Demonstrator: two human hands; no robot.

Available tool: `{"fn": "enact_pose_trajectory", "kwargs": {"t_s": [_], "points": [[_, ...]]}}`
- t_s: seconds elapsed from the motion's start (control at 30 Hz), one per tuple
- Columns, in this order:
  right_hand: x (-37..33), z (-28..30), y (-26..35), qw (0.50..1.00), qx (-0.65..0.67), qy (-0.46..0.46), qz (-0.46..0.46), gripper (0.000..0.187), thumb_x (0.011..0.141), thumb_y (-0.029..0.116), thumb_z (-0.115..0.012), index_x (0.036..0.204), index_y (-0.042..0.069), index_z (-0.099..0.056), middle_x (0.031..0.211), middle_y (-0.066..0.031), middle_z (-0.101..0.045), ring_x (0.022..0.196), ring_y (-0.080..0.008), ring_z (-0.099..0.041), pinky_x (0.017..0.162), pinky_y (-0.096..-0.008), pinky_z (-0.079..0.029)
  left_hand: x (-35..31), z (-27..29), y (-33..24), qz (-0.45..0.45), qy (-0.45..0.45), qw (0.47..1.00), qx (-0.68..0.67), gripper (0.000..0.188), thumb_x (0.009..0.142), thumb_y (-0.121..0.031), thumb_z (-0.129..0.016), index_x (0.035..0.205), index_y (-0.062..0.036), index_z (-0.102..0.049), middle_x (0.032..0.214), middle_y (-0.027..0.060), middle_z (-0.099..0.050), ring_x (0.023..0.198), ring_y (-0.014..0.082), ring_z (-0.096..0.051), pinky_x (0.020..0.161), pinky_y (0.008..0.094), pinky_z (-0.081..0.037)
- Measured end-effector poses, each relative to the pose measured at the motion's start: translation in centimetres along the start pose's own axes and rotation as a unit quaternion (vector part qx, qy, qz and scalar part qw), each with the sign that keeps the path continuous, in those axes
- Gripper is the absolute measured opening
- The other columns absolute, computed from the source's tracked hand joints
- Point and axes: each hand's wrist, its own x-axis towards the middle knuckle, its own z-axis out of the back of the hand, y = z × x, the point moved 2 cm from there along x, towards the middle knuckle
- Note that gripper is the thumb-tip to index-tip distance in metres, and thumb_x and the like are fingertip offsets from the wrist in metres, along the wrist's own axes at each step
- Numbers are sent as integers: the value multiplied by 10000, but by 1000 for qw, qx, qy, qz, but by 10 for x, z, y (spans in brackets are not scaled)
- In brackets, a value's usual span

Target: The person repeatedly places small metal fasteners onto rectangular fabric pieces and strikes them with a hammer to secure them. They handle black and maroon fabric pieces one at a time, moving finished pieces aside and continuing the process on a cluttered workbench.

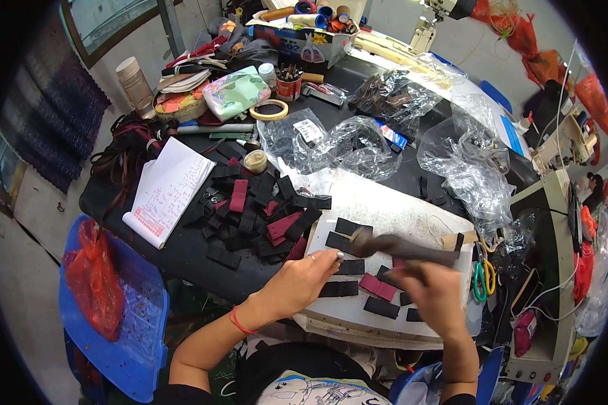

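My left hand (297, 283) is closed, pinching a short metal rod (340, 256) whose shiny end shows above the fingertips. It rests over a black fabric strip (350, 267) on the pale work board (378, 192). My right hand (438, 297) is wrapped round a dark hammer (412, 248), smeared by motion, raised over the board beside the left hand. Several black strips lie in rows on the board, with a maroon strip (378, 287) among them. The rod's lower end is hidden by the left hand.
A heap of black and maroon strips (267, 209) lies left of the board, by an open notebook (172, 185) and a small jar (255, 160). Clear plastic bags (344, 145) lie beyond. Green-handled scissors (479, 280) sit at the right. A blue chair (142, 317) holds a red bag.
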Motion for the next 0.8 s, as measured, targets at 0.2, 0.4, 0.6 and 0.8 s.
{"fn": "enact_pose_trajectory", "kwargs": {"t_s": [0.2, 0.4, 0.6, 0.8], "points": [[22, 11, 18, 992, -30, -15, 124, 185, 832, 207, -716, 908, 45, -667, 669, -80, -640, 503, -230, -586, 474, -340, -462, -2, -12, 5, -71, 12, 995, 69, 235, 862, -53, -611, 1078, -8, -527, 833, 190, -619, 741, 371, -637, 601, 428, -516], [10, 23, 0, 996, 56, -55, -38, 179, 784, 156, -757, 889, 28, -689, 781, -126, -691, 618, -282, -661, 548, -339, -507, 27, 2, 8, 146, -48, 975, -160, 180, 920, -33, -574, 1080, 21, -513, 846, 113, -669, 777, 141, -676, 685, 268, -538], [-15, 23, -17, 991, 65, -76, -90, 241, 751, 66, -766, 972, 27, -679, 676, -96, -635, 547, -195, -568, 540, -294, -440, 66, -23, 19, 145, -28, 944, -293, 184, 947, -41, -536, 1119, 10, -493, 962, 113, -658, 920, 149, -656, 802, 268, -543], [-16, 15, -27, 990, 68, -55, -111, 220, 756, 85, -763, 949, 22, -680, 678, -110, -628, 544, -207, -562, 543, -307, -440, 68, -32, 32, 172, -3, 940, -294, 174, 947, -48, -539, 1106, 9, -500, 971, 121, -661, 920, 151, -661, 813, 270, -546]]}}
